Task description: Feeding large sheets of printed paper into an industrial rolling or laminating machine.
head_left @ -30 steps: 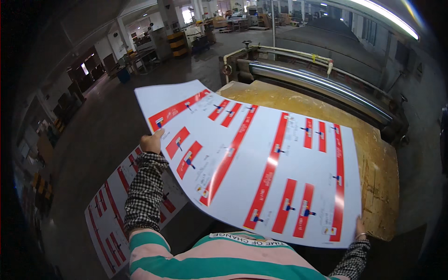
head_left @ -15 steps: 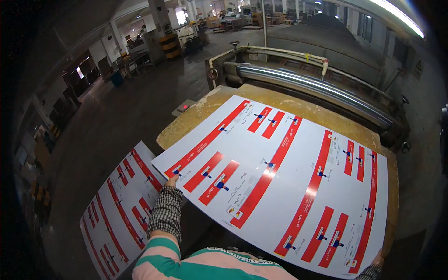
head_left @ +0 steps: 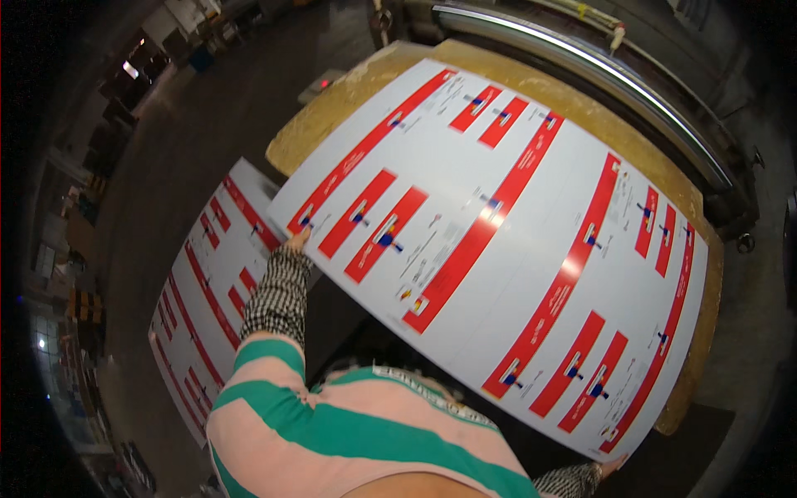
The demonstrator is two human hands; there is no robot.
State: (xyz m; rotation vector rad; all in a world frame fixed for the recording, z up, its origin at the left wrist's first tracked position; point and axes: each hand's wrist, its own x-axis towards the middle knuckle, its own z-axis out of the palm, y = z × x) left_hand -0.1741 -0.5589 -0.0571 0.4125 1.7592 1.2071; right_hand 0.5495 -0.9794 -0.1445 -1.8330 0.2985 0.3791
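A large white printed sheet point(head_left: 465, 195) with red bands and small blue figures lies over a worn yellowish board, its near edge reaching past the board toward me. At the sheet's left corner, my left hand point(head_left: 297, 239) is closed on the edge, the thumb on top and the other fingers hidden underneath. My right hand point(head_left: 613, 467) grips the near right corner; most of its fingers are out of sight. Both forearms wear black-and-white checked sleeve covers.
The yellowish board point(head_left: 332, 112) shows along the sheet's far and right sides. Behind it runs a long shiny metal roller point(head_left: 581, 62) of a machine. Lower on the left lies another sheet with the same print point(head_left: 187, 274). A handwheel point(head_left: 745, 243) sits at the right.
The view has tipped downward, so the sheet, board and roller sit higher in the picture. More of my right hand shows. Both hands still hold the sheet's edges.
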